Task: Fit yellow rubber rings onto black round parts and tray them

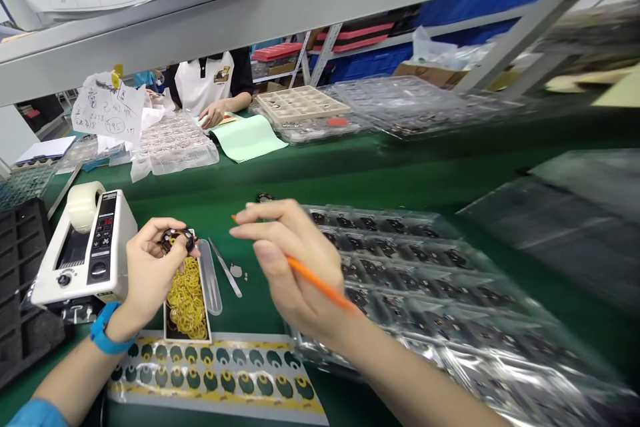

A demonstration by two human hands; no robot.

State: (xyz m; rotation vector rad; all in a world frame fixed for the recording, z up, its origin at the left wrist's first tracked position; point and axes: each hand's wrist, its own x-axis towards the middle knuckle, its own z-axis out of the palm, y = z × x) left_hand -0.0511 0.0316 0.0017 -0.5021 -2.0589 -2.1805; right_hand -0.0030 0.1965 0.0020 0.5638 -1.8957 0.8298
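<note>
My left hand [153,267] pinches a small round black part [189,241] that shows some yellow, above a narrow box [210,330] of yellow rings [187,303]. In my right hand [305,273] is a thin orange stick [323,288], held like a pen; its tip points left toward the black part, apart from it. Metal tweezers [226,270] and a clear plastic lid [214,287] lie beside the box. A sheet of die-cut stickers [220,407] with yellow edging lies in front. Another black part [265,197] rests behind my right hand.
On the left stand a white tape dispenser [113,233] and a black tray [23,293]. Clear trays [465,267] of black parts fill the right. Plastic sheets [575,233] lie beyond them. A co-worker's hand [214,113] is across the bench, under a grey shelf beam [250,20].
</note>
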